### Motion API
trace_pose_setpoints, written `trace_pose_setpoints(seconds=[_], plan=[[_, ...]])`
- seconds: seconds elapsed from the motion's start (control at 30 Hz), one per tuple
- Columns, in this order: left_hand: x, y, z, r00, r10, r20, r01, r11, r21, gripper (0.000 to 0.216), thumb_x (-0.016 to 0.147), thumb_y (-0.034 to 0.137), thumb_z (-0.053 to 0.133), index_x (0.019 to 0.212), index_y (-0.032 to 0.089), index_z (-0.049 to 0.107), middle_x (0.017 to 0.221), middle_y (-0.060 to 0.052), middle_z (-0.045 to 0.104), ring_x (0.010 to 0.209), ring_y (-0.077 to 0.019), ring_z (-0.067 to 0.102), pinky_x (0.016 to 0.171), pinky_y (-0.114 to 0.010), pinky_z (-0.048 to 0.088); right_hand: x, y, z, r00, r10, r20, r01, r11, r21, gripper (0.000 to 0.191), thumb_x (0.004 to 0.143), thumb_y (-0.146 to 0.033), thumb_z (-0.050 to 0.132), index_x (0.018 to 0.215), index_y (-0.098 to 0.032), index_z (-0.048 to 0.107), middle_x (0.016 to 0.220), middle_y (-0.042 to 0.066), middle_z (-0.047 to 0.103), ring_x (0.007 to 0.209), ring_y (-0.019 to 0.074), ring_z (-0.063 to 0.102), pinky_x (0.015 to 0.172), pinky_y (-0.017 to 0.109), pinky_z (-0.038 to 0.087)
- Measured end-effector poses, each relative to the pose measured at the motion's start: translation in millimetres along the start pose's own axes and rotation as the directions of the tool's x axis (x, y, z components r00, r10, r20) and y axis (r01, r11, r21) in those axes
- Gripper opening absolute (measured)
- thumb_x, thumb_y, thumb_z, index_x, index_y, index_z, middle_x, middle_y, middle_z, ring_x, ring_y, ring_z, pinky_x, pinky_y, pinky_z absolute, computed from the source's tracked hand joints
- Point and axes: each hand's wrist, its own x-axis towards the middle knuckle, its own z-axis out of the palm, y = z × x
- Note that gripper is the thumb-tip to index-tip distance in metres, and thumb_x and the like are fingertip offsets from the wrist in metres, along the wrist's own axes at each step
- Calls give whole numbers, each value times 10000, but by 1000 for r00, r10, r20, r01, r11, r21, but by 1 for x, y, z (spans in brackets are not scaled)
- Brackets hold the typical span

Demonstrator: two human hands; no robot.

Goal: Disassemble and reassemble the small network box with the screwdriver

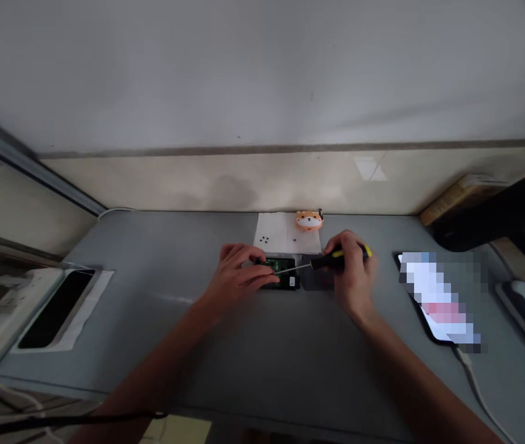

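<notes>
In the middle of the desk lies a small black device with a green circuit board [289,271] showing inside it. My left hand [235,274] grips its left end, fingers bent and closed, covering part of the board. My right hand [354,274] is closed around the black and yellow handle of a screwdriver [321,261]. The thin shaft slants left across the board, its tip close to my left fingertips; whether it sits in a screw is too small to tell. A dark flat piece [313,279] lies beside the device, under the screwdriver.
Behind the device is a white paper [276,225] with several tiny dark screws [264,239] and an orange animal-faced case [309,221]. A lit phone [433,302] with a cable lies right, a dark phone [58,308] left. A wall [179,182] borders the desk's back.
</notes>
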Motion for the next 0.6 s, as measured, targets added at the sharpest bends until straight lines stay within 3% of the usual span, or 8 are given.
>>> trace_pose_setpoints(seconds=[0.17, 0.3, 0.43, 0.6], plan=[[3, 1, 4, 998, 31, -48, -32, 999, -20, 397, 1032, 501, 552, 796, 252, 752, 867, 6, 692, 772, -128, 609, 837, -337, 391, 3, 4, 2, 999, 3, -50, -2, 1000, 29, 462, 855, -637, 608, 682, -212, 548, 609, -27, 520, 524, 105, 494, 416, 203, 385], [4, -2, 8, 999, 22, -25, -23, 999, -25, 369, 1028, 493, 573, 805, 264, 757, 872, 13, 697, 764, -127, 616, 846, -344, 391, 4, 4, 2, 991, -97, -89, 94, 995, -41, 476, 861, -672, 595, 720, -220, 553, 589, -36, 519, 519, 111, 504, 440, 219, 415], [5, -9, 6, 993, 12, 119, -11, 1000, -3, 301, 958, 571, 657, 989, 299, 781, 988, -10, 713, 874, -171, 640, 915, -366, 405, 3, 5, -2, 963, -251, -103, 237, 963, -127, 453, 928, -610, 544, 702, -218, 565, 626, -13, 563, 560, 116, 528, 503, 238, 448], [6, -11, 2, 946, -78, 315, 80, 997, 5, 629, 791, 670, 790, 1302, 321, 681, 1206, -59, 690, 1098, -268, 628, 1038, -433, 404, 2, 10, -6, 938, -346, -25, 330, 911, -246, 318, 956, -463, 562, 748, -224, 592, 618, -18, 592, 558, 126, 540, 531, 254, 453]])
